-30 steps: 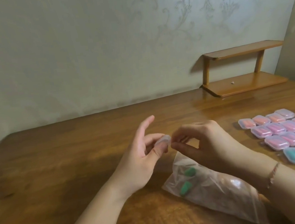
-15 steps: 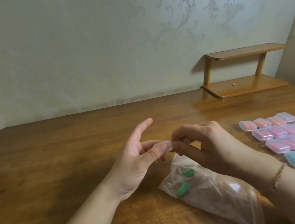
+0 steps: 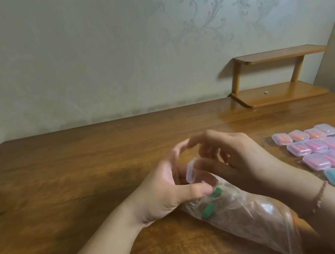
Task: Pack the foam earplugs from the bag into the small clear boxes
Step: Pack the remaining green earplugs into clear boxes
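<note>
A small clear box (image 3: 190, 171) stands on edge between my two hands, just above the mouth of the bag. My left hand (image 3: 167, 187) holds it from the left, thumb stretched out under it. My right hand (image 3: 234, 161) pinches its right side with thumb and curled fingers. Under both hands lies the clear plastic bag (image 3: 247, 216) on the wooden table (image 3: 74, 180), with two green foam earplugs (image 3: 208, 210) showing inside near its mouth.
Several closed small boxes (image 3: 325, 147) filled with orange, pink and teal earplugs lie in rows at the right edge. A low wooden two-tier shelf (image 3: 280, 92) stands at the back right against the wall.
Both hands have dropped toward the bag. The box has turned on edge, and my left thumb has slid below it while my right fingers have spread over it.
</note>
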